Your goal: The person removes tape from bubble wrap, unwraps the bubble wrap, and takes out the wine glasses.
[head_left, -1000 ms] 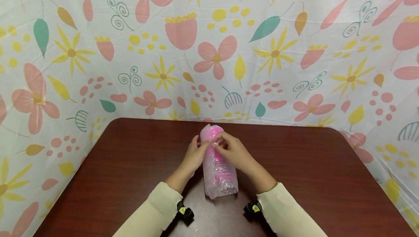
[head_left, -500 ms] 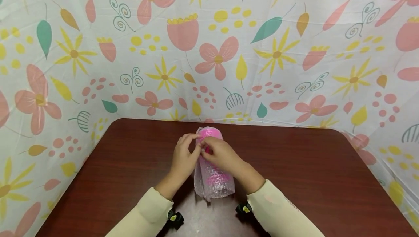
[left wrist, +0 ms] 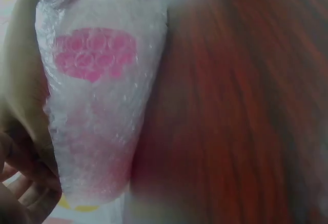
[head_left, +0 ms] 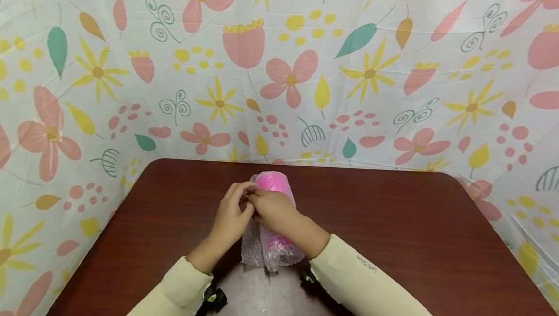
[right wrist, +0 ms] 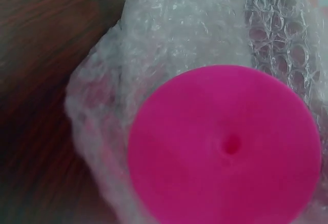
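A bright pink, roughly cylindrical thing (head_left: 273, 183) lies lengthwise on the table, rolled in clear bubble wrap (head_left: 252, 248). Its round flat pink end (right wrist: 205, 126), with a small central dimple, shows uncovered in the right wrist view. My left hand (head_left: 230, 214) pinches the wrap's edge on the left side of the roll. Meeting it there, my right hand (head_left: 276, 212) reaches across the roll and pinches the same edge, its fingertips partly hidden. The left wrist view shows the layered bubble wrap (left wrist: 97, 116) close up, with fingers (left wrist: 31, 196) at its side.
The dark red-brown table (head_left: 393, 233) has rounded far corners. A floral cloth (head_left: 323, 83) hangs behind it and along the sides. Black wrist cameras (head_left: 215, 298) sit under the cream sleeves (head_left: 362, 277).
Both hands have moved left with the edge of the bubble wrap, and a loose flap now stands out at the left. The roll has shifted left and more pink shows at its far end.
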Available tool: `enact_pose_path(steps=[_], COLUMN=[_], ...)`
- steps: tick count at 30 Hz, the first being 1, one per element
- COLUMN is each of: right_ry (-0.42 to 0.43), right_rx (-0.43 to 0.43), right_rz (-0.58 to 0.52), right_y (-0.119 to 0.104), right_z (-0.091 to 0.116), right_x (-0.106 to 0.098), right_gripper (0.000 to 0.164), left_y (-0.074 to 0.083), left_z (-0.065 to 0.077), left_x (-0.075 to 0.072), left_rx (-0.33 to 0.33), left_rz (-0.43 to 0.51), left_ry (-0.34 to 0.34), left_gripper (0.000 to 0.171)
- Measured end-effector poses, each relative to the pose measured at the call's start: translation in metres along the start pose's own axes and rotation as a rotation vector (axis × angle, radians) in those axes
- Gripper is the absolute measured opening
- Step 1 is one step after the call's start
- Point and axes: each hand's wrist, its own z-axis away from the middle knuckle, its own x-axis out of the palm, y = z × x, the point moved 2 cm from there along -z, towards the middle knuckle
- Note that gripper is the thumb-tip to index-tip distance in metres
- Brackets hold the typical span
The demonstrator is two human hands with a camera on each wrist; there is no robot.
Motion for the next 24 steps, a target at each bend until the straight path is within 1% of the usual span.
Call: enact_pose_path(steps=[2, 5, 8, 11, 14, 17, 21, 24], right_ry=[0.001, -0.005, -0.021, -0.025, -0.022, -0.003, 0.074, 0.123], right_rx=[0.000, 0.003, -0.003, -0.006, -0.015, -0.045, -0.083, -0.099], right_rz=[0.035, 0.063, 0.073, 0.042, -0.035, -0.101, -0.138, -0.168], right_y=[-0.003, -0.007, -0.009, -0.010, -0.008, -0.006, 0.000, 0.004], right_z=[-0.002, -0.005, -0.006, -0.007, -0.006, -0.004, 0.000, 0.002], right_x=[0.002, 0.005, 0.006, 0.004, 0.000, -0.005, -0.009, -0.009], right_gripper=[0.033, 0.029, 0.030, 0.032, 0.029, 0.024, 0.022, 0.024], left_y=[-0.003, -0.007, -0.009, -0.012, -0.014, -0.015, -0.016, -0.017], left_z=[0.001, 0.001, 0.002, 0.002, 0.002, 0.001, 0.000, 0.001], left_x=[-0.001, -0.001, 0.000, 0.000, -0.001, -0.002, -0.004, -0.004], left_rx=[-0.050, -0.086, -0.096, -0.110, -0.125, -0.144, -0.174, -0.191], left_rz=[0.014, 0.020, 0.015, 0.017, 0.009, -0.001, -0.013, -0.025], left_ry=[-0.030, -0.094, -0.154, -0.187, -0.200, -0.191, -0.165, -0.164], left_gripper=[0.043, 0.046, 0.051, 0.049, 0.046, 0.045, 0.040, 0.036])
